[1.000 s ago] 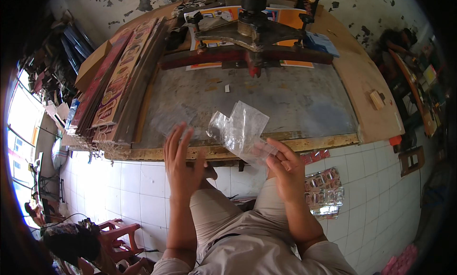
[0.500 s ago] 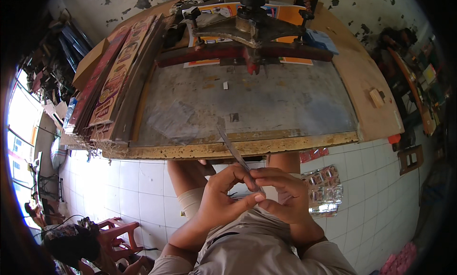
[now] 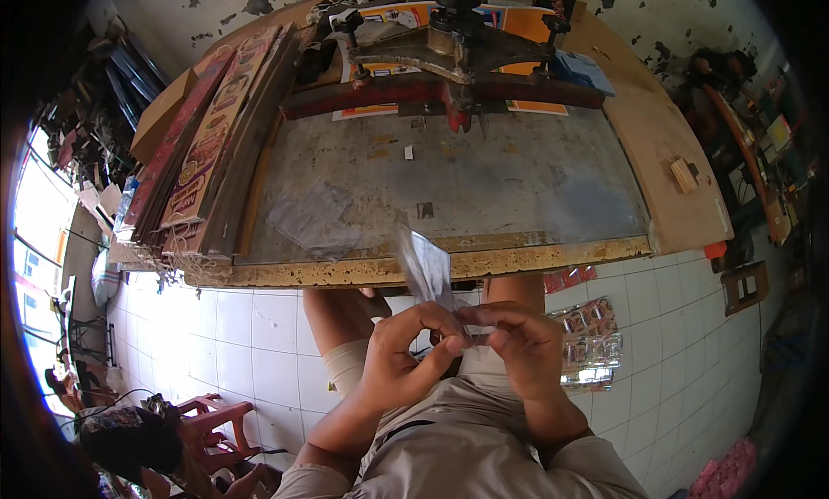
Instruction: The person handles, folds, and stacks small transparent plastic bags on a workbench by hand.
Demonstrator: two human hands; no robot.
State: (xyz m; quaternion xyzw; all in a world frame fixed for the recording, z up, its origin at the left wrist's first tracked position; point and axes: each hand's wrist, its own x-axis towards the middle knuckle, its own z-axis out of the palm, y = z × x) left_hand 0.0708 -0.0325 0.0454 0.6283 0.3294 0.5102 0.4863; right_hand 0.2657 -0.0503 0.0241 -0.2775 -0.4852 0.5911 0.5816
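A thin, see-through plastic bag or sleeve (image 3: 430, 268) stands up from my fingers at the table's front edge. Its near end is pinched between the thumb and forefinger of my left hand (image 3: 406, 356). My right hand (image 3: 528, 348) is closed close beside it, fingertips on the same near end, where a clear strip shows between the two hands. Another clear plastic piece (image 3: 315, 218) lies flat on the grey table mat (image 3: 509, 201). A small white scrap (image 3: 409, 153) sits farther back on the mat.
A press-like frame with a red crossbar (image 3: 371, 97) spans the table's far side. Long printed cardboard strips (image 3: 216, 136) are stacked at the left. A small wooden block (image 3: 685, 177) sits at the right. Foil packets (image 3: 591, 348) and a red stool (image 3: 211, 426) are on the tiled floor.
The plastic was seen nearly edge-on before; now its upper part has spread and turned to show a face. My thumbs have shifted and my fingertips have drawn slightly apart.
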